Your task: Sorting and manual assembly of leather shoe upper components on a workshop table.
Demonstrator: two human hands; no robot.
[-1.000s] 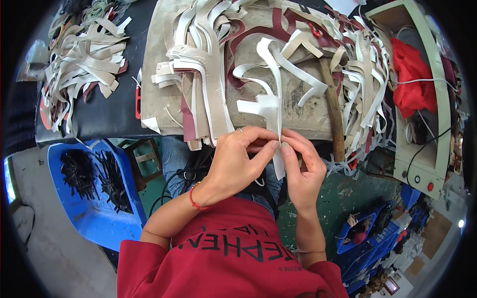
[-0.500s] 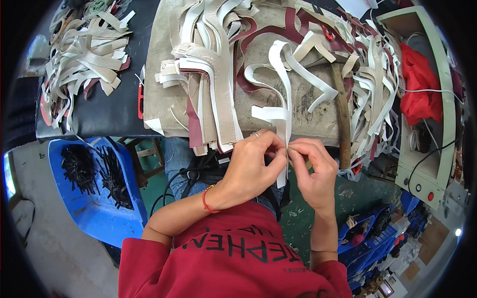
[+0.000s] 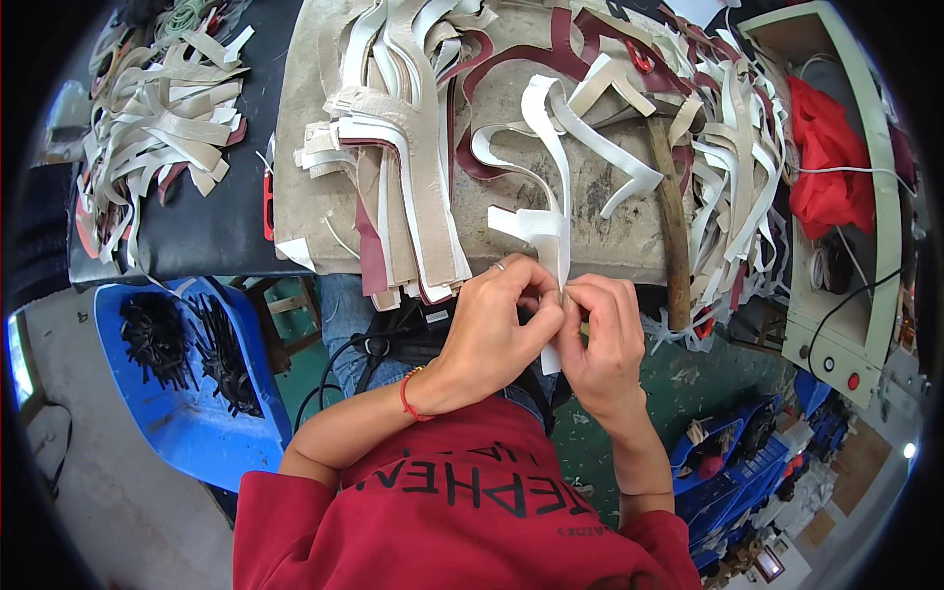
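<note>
My left hand (image 3: 503,323) and my right hand (image 3: 602,334) meet at the front edge of the work board. Both pinch a white fabric strip (image 3: 557,236) between thumb and fingers. Its short tail hangs below my hands, and the long part runs up onto the board in loops, with a short cross piece near the top of my hands. The exact pinch point is partly hidden by my fingers. Left of my hands lies a thick pile of beige, white and dark red strips (image 3: 428,197). Past the held strip, a dark red strip (image 3: 511,61) curls across the board.
A hammer with a wooden handle (image 3: 671,226) lies right of the strips. More strips (image 3: 733,167) heap at the right, others (image 3: 162,128) at the far left. A blue bin (image 3: 187,423) with black cords stands lower left. A metal cabinet (image 3: 865,295) holds red cloth (image 3: 826,157).
My right hand has shifted slightly left and down along the strip, its fingers more curled. The view has moved a little. Both hands keep their pinch.
</note>
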